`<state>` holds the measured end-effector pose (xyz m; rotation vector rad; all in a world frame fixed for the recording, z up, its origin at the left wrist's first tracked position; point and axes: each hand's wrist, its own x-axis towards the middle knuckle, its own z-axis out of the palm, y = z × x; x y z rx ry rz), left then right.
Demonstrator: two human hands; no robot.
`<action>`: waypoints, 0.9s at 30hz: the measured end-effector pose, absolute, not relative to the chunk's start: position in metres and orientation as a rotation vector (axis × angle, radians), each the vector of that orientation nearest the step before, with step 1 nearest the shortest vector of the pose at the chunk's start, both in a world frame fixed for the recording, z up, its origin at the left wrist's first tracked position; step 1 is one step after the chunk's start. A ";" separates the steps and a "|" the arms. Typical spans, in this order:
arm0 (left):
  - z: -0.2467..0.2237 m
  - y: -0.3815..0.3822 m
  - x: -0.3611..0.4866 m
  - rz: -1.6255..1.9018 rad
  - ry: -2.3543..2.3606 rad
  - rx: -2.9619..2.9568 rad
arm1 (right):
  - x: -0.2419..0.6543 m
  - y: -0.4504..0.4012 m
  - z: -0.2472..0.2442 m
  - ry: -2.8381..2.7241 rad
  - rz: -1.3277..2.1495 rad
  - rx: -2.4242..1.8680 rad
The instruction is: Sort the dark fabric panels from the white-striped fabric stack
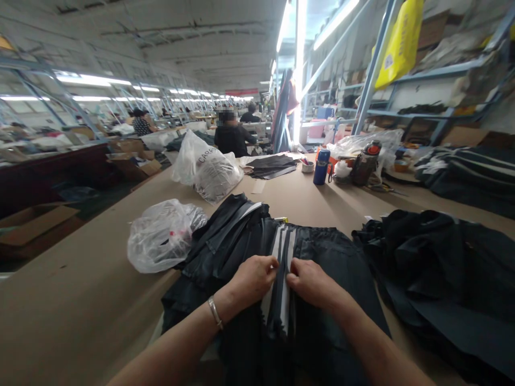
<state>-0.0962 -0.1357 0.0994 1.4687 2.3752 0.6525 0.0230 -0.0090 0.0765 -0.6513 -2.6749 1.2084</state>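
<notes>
A dark garment (pixel 325 246) with white stripes (pixel 285 252) down its middle lies spread on the table before me. My left hand (pixel 257 274) is closed, thumb against fingers, on the garment at the left edge of the striped part. Opposite it, my right hand (pixel 308 279) pinches the garment at the right edge of the stripes. The fingertips are a short way apart, and the cloth between them falls in narrow folds. A pile of dark cloth pieces (pixel 225 236) lies against the garment on the left. A small yellow item (pixel 284 220) shows at the garment's top edge.
A clear plastic bag (pixel 161 236) and a larger white bag (pixel 209 166) stand left on the tan table (pixel 92 279). More dark cloth (pixel 438 268) heaps up at right. Further back are dark fabric pieces (pixel 273 166), a blue bottle (pixel 322 167) and a dark flask (pixel 366 163). People sit beyond.
</notes>
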 end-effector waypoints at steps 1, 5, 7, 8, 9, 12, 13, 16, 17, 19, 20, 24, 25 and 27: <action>0.101 -0.135 -0.096 0.747 2.333 1.449 | 0.030 -0.003 0.072 -2.616 1.328 -0.646; 0.107 -0.125 -0.091 1.121 2.009 1.147 | 0.065 0.011 0.047 -2.111 1.945 -0.725; 0.109 -0.115 -0.083 1.231 1.816 0.909 | 0.083 0.011 0.040 -1.617 2.224 -0.728; 0.110 -0.110 -0.078 1.263 1.736 0.808 | 0.091 0.010 0.040 -1.429 2.284 -0.714; 0.112 -0.105 -0.072 1.280 1.673 0.728 | 0.096 0.008 0.042 -1.331 2.296 -0.692; 0.118 -0.090 -0.052 1.237 1.560 0.628 | 0.102 0.002 0.060 -1.366 2.254 -0.615; 0.122 -0.086 -0.047 1.211 1.536 0.633 | 0.102 -0.001 0.067 -1.441 2.215 -0.583; 0.132 -0.076 -0.038 1.178 1.472 0.654 | 0.097 -0.012 0.086 -1.567 2.151 -0.507; 0.136 -0.075 -0.038 1.173 1.466 0.652 | 0.096 -0.015 0.091 -1.540 2.179 -0.499; 0.145 -0.074 -0.043 1.160 1.446 0.647 | 0.094 -0.018 0.097 -1.464 2.248 -0.518; 0.150 -0.074 -0.047 1.159 1.426 0.642 | 0.094 -0.017 0.100 -1.469 2.249 -0.532; 0.177 -0.084 -0.066 1.230 1.318 0.567 | 0.101 0.006 0.112 -1.875 1.758 -0.550; 0.183 -0.090 -0.068 1.255 1.311 0.527 | 0.104 0.015 0.115 -1.963 1.567 -0.580; 0.191 -0.103 -0.067 1.292 1.323 0.464 | 0.111 0.036 0.117 -2.009 1.284 -0.635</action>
